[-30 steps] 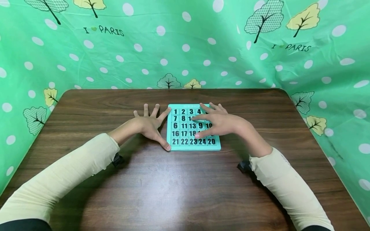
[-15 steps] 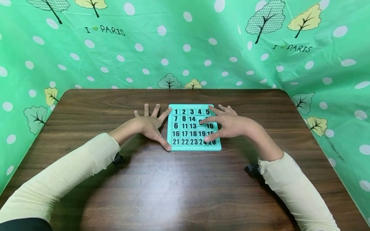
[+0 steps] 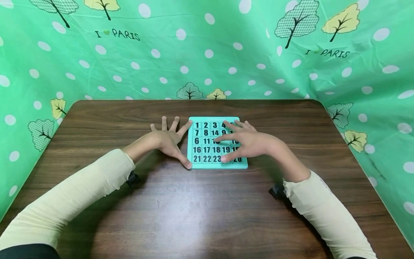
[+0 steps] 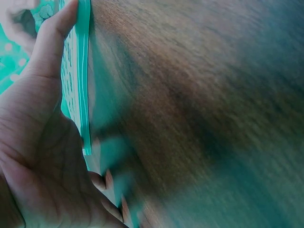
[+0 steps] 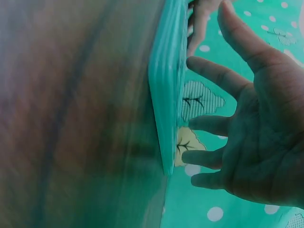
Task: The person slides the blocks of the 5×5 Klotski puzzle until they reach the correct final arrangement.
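Observation:
A turquoise sliding number puzzle [image 3: 216, 166] lies flat on the table, its tiles printed with black numbers. My left hand [image 3: 166, 140] has its fingers spread, with thumb and index fingertip touching the two left corners of the puzzle. In the left wrist view the thumb lies against the puzzle's frame [image 4: 83, 71]. Over the right part of the board is my right hand [image 3: 250, 142], its index fingertip at the tile 13. That hand's fingers are extended and cover several tiles on the right side. The right wrist view shows the puzzle's edge [image 5: 164, 80] beside the extended fingers.
The brown wooden table [image 3: 181, 216] runs out to rounded back corners. Behind it and at both sides hangs a green dotted cloth [image 3: 207, 54] with printed trees. Small black devices are strapped at both wrists, beside the light sleeves [image 3: 93, 180].
The tile 9 has gone up from the third row into the second. My right hand shifted right, then came back left, its index fingertip now at 13. The left hand stays put.

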The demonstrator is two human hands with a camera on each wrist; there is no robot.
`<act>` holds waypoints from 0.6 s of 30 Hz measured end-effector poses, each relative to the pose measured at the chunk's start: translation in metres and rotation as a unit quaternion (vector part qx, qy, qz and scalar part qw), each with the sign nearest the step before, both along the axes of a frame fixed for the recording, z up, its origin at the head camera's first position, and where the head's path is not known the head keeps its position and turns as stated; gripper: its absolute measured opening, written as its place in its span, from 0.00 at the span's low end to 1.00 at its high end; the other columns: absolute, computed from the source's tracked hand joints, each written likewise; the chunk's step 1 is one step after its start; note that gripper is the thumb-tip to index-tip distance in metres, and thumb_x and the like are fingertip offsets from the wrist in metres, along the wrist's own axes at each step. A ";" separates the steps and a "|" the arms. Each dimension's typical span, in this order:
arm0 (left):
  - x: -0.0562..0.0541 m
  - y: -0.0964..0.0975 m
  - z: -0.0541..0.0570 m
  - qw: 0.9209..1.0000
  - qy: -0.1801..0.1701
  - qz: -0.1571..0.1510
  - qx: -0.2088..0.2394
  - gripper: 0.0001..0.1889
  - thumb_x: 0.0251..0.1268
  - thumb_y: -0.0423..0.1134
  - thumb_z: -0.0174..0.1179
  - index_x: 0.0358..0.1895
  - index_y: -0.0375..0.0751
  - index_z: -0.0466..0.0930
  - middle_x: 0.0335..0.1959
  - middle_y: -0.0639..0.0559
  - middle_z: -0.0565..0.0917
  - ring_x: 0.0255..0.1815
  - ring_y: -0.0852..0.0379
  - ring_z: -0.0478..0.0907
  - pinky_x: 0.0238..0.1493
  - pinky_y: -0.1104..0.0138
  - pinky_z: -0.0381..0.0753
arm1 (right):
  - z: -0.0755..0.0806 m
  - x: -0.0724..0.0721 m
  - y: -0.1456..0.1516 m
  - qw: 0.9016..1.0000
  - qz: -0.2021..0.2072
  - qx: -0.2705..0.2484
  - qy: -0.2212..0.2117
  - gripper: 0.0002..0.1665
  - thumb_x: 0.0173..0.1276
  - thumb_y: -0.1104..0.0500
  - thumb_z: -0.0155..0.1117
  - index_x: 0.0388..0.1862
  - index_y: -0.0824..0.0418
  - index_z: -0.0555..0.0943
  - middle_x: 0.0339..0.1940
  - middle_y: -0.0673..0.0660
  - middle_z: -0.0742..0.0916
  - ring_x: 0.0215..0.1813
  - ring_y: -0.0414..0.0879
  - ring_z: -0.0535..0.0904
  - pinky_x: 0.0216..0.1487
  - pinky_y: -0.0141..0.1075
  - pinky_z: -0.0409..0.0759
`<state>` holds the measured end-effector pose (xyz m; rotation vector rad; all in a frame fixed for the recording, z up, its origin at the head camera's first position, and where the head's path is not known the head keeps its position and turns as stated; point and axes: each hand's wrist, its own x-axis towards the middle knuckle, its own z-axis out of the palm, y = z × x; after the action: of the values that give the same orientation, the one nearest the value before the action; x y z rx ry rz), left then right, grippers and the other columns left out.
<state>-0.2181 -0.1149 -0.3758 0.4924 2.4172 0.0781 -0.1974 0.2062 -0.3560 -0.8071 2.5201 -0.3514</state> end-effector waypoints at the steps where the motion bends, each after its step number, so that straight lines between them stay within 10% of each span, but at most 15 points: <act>1: 0.000 0.000 0.000 1.000 0.000 0.000 -0.001 0.89 0.42 0.88 0.76 0.90 0.71 0.09 0.92 0.36 0.14 0.88 0.19 0.09 0.77 0.11 0.24 | -0.001 0.001 -0.001 1.000 0.004 0.001 -0.002 0.45 0.73 0.26 0.75 0.85 0.37 0.78 0.98 0.67 0.50 0.95 0.80 0.38 0.89 0.80 0.34; 18: -0.001 0.001 -0.002 1.000 0.000 0.000 -0.003 0.89 0.42 0.89 0.76 0.89 0.71 0.09 0.92 0.36 0.14 0.88 0.19 0.08 0.77 0.11 0.24 | -0.001 -0.006 0.004 1.000 -0.008 -0.008 0.009 0.44 0.75 0.29 0.75 0.84 0.40 0.79 0.98 0.67 0.52 0.95 0.80 0.37 0.89 0.81 0.34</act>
<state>-0.2188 -0.1139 -0.3776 0.4909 2.4172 0.0712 -0.2030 0.2099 -0.3565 -0.8014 2.5443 -0.3722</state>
